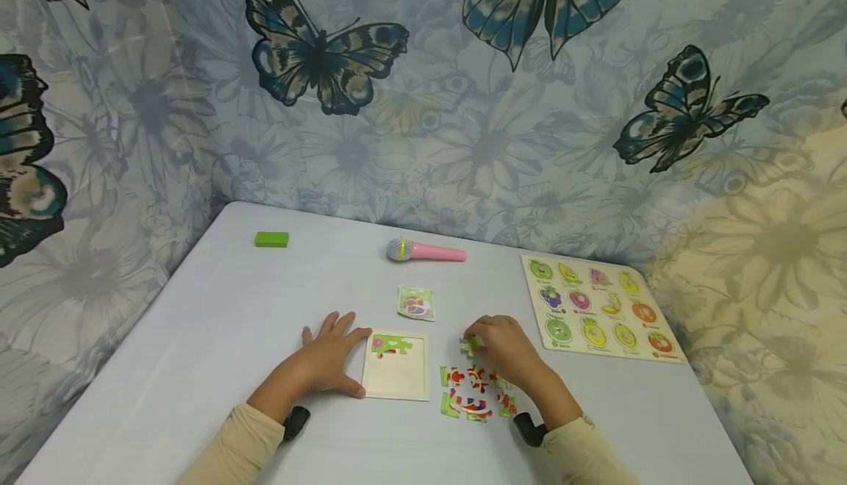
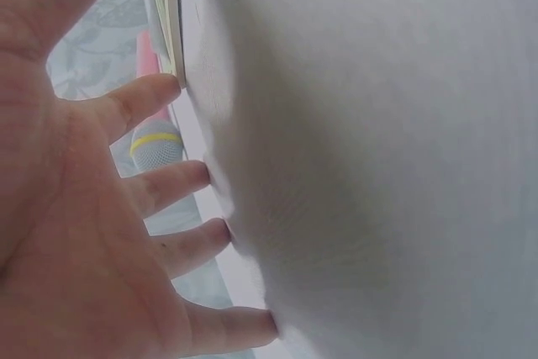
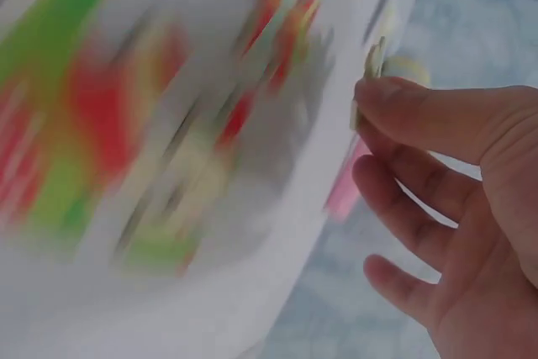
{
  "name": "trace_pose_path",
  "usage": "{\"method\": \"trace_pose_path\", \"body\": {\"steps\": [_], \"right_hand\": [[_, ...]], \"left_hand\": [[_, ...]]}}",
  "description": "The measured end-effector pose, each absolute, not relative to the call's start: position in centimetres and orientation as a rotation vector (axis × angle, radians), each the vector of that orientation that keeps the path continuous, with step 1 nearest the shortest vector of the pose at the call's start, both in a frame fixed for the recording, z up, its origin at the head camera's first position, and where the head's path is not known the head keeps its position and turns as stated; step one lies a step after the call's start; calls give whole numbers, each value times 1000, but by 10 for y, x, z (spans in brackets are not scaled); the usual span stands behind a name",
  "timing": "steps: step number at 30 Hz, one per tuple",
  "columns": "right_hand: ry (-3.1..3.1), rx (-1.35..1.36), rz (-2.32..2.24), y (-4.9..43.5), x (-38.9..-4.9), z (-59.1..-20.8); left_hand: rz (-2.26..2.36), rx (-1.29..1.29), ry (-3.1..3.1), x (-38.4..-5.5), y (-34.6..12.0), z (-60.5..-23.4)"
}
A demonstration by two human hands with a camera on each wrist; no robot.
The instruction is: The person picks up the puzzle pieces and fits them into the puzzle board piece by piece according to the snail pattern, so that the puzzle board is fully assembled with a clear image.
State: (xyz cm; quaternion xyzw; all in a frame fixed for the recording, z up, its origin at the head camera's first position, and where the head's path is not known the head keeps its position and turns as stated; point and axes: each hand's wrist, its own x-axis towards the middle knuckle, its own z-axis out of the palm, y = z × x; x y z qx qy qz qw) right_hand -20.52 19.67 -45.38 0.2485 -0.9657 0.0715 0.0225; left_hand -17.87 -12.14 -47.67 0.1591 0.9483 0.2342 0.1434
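A square wooden puzzle tray [image 1: 395, 378] lies on the white table, with a few joined green pieces [image 1: 392, 343] in its top left part. My left hand [image 1: 327, 358] rests beside it, fingers spread, thumb and index finger touching its left edge. My right hand [image 1: 506, 349] pinches a green jigsaw piece [image 1: 470, 345] between thumb and fingers, to the right of the tray. In the right wrist view that piece [image 3: 376, 65] is seen nearly edge-on. Below the right hand lie several loose jigsaw pieces [image 1: 473, 406] in red, green and white, some partly hidden by it.
Behind the tray lies a small picture card [image 1: 416, 303]. Farther back are a pink toy microphone [image 1: 433, 252] and a green block [image 1: 272, 239]. A fruit picture board [image 1: 598, 316] occupies the right side. A butterfly-patterned wall covering [image 1: 430, 154] rises at the table's back edge.
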Motion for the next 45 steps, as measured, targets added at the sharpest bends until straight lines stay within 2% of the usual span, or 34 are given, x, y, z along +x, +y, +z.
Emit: {"method": "trace_pose_path", "body": {"steps": [8, 15, 33, 45], "right_hand": [[-2928, 1019, 195, 144, -207, -455], [-2934, 1056, 177, 127, -207, -461], [-2924, 1004, 102, 122, -204, -464], [-2942, 994, 168, 155, -186, -460]], "left_hand": [[657, 463, 2742, -180, -121, -479], [653, 464, 2741, -181, -120, -479], [635, 461, 2736, -182, -118, -475], [603, 462, 2734, -183, -119, -475]]}}
